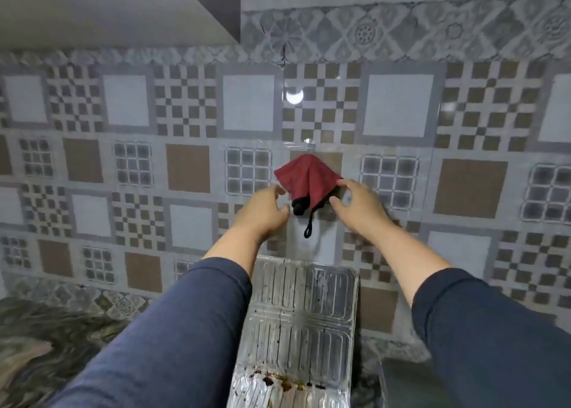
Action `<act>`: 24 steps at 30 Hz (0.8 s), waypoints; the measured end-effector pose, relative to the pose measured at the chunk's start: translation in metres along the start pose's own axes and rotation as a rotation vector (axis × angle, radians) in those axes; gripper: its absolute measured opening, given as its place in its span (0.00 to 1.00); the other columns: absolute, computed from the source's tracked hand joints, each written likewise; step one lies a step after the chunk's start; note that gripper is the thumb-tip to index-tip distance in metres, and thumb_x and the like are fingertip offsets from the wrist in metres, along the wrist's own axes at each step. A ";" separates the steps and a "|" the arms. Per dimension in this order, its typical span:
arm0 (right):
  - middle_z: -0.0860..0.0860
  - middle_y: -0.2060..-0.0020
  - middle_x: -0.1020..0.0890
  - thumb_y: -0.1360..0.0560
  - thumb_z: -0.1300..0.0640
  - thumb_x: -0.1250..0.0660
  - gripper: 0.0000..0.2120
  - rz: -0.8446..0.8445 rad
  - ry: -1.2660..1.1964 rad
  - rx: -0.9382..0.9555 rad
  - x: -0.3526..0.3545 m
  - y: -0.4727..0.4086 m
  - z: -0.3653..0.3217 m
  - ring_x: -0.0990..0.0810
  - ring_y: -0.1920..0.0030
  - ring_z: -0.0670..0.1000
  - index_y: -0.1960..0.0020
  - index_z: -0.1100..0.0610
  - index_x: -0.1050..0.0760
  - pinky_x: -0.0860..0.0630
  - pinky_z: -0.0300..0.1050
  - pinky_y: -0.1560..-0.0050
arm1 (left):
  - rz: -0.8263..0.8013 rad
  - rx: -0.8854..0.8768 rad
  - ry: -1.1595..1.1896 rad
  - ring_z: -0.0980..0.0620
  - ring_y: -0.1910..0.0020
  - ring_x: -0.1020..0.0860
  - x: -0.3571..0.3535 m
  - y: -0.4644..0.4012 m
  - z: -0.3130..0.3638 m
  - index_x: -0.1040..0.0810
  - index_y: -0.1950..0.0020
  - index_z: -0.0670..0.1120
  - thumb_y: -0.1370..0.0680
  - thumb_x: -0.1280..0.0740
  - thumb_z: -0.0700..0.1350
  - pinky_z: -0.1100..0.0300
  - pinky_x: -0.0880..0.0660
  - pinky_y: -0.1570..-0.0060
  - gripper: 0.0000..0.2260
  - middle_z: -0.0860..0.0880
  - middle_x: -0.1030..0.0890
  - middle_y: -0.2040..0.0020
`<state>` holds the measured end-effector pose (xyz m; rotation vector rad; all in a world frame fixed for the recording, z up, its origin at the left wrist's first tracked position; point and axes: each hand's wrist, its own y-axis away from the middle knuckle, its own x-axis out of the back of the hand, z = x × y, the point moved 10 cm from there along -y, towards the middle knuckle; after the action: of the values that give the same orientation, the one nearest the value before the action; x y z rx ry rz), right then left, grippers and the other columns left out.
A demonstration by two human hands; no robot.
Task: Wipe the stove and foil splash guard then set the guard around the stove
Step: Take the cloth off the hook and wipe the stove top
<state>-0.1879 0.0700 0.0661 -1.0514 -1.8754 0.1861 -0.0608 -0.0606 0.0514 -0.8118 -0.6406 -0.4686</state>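
A dark red cloth point(309, 179) with a black corner and a black loop hangs on the tiled wall. My left hand point(262, 210) is just left of it, fingers apart, holding nothing. My right hand point(358, 207) is at the cloth's right edge; its fingertips touch that edge, with thumb and fingers spread. Below the hands the foil splash guard point(296, 321) stands against the wall, ribbed and shiny, with brown stains and dark specks near its lower part. Both forearms wear blue sleeves.
Patterned grey and brown tiles point(185, 173) cover the wall. A marbled grey countertop point(46, 346) lies at the lower left. A grey metal edge point(401, 373) shows at the lower right beside the foil guard. A cabinet underside point(108, 6) hangs at the upper left.
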 end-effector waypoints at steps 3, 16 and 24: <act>0.55 0.38 0.25 0.22 0.57 0.36 0.16 0.204 -0.096 0.064 0.009 -0.024 -0.010 0.27 0.38 0.55 0.35 0.57 0.26 0.36 0.39 0.40 | 0.167 -0.004 0.101 0.44 0.36 0.27 0.008 -0.026 -0.004 0.31 0.32 0.45 0.21 0.37 0.46 0.50 0.29 0.39 0.18 0.44 0.26 0.34; 0.46 0.45 0.18 0.26 0.62 0.33 0.13 0.385 -0.308 0.116 0.009 -0.061 -0.032 0.21 0.46 0.49 0.51 0.44 0.19 0.26 0.39 0.49 | 0.357 -0.053 0.230 0.49 0.44 0.23 0.020 -0.063 0.012 0.20 0.43 0.43 0.24 0.32 0.37 0.62 0.29 0.41 0.10 0.47 0.25 0.42; 0.47 0.44 0.18 0.26 0.62 0.33 0.12 0.392 -0.247 0.126 0.086 -0.001 -0.038 0.21 0.45 0.48 0.48 0.48 0.18 0.25 0.40 0.44 | 0.401 -0.215 0.292 0.56 0.52 0.26 0.059 0.006 0.083 0.19 0.48 0.45 0.28 0.27 0.43 0.70 0.32 0.48 0.10 0.50 0.26 0.48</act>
<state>-0.1741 0.1214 0.1437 -1.3473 -1.8253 0.6799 -0.0429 0.0000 0.1317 -1.0247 -0.1491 -0.2823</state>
